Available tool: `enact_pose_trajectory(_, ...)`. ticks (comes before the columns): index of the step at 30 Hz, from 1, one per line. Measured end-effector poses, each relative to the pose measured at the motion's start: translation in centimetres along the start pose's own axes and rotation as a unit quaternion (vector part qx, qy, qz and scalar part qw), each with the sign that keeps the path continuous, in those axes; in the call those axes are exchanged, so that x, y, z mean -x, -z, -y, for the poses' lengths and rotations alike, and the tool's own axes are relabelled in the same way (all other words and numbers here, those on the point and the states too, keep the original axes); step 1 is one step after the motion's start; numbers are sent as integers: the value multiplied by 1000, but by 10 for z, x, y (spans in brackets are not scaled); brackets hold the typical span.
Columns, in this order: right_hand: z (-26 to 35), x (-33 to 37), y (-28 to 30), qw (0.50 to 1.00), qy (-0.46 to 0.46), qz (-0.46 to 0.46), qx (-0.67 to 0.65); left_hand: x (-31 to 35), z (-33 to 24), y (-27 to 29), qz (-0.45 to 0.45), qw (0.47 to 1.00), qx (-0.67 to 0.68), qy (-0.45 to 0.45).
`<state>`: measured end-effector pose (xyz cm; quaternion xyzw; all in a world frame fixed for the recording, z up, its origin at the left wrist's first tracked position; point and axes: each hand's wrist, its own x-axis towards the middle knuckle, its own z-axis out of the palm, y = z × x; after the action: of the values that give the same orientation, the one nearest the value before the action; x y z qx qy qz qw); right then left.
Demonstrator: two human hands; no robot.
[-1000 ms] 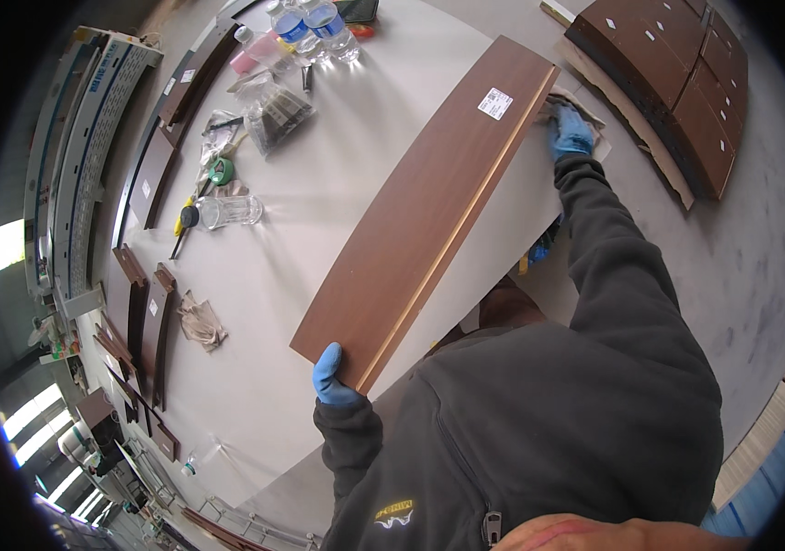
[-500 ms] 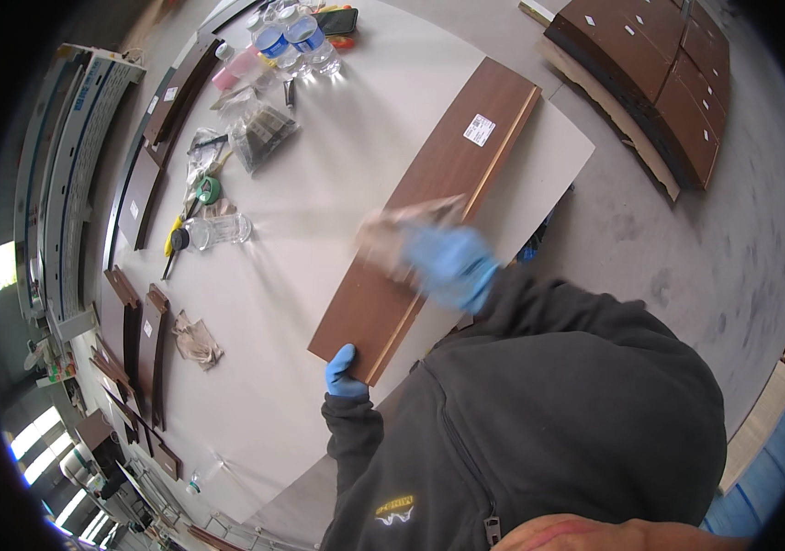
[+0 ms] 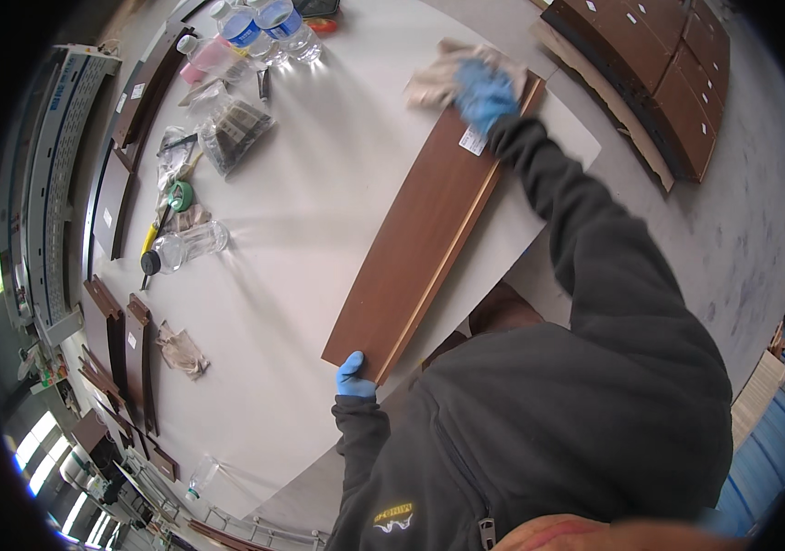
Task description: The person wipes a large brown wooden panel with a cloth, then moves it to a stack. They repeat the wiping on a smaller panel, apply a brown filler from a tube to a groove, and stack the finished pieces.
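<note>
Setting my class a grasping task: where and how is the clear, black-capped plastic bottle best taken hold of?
Probably around the bottle at its rounded body, from above and the right: it lies on its side, its base pointing right, away from the slim yellow tool near its black cap.

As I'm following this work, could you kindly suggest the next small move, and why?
I'd probably draw the right grip and its cloth toward the near end of the brown board: the cloth is at the far end, partly past the edge, while the left grip holds the near end.
</note>
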<state>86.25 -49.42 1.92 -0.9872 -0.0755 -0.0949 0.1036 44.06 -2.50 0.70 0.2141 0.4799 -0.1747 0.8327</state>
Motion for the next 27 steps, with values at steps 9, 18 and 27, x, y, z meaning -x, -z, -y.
enact_pose_trajectory(9,-9,47,53,942,-98,-86,-310,-16,-1,15,-88,996,7,1)
enact_pose_trajectory(18,102,172,19,988,31,44,-146,-14,-16,-1,-71,997,4,33)
enact_pose_trajectory(27,-77,3,-1,981,-152,-93,-81,-17,-10,7,-37,999,-38,-4)
